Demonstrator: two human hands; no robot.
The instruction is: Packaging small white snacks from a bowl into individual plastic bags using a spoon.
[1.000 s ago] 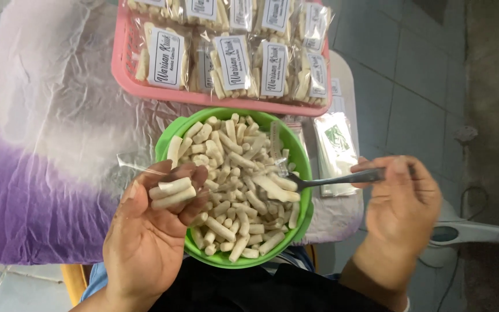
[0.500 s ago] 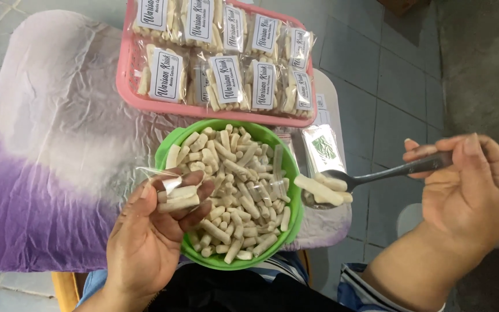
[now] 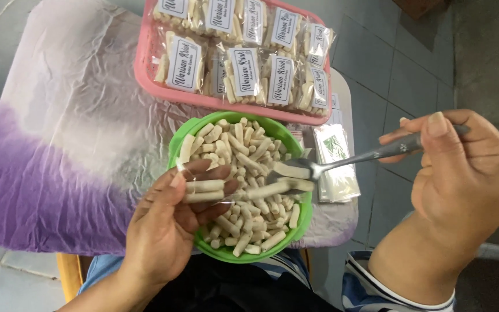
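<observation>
Over the green bowl (image 3: pixel 189 138), right hand (image 3: pixel 463 173) grips a metal spoon (image 3: pixel 342 162); left hand (image 3: pixel 168 222) pinches a clear bag (image 3: pixel 203 188).

The spoon (image 3: pixel 342 163) is shiny metal. The bowl (image 3: pixel 175 151) and tray (image 3: pixel 145 63) are smooth, glossy plastic. Clear crinkly film wraps the packets (image 3: pixel 244 72). The snack sticks (image 3: pixel 244 156) look matt and floury. A wrinkled cloth (image 3: pixel 64 138) covers the counter.

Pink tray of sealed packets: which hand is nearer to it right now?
Left. The left hand sits over the green bowl, just below the pink tray. The right hand is off the table's right edge, holding the spoon.
</observation>
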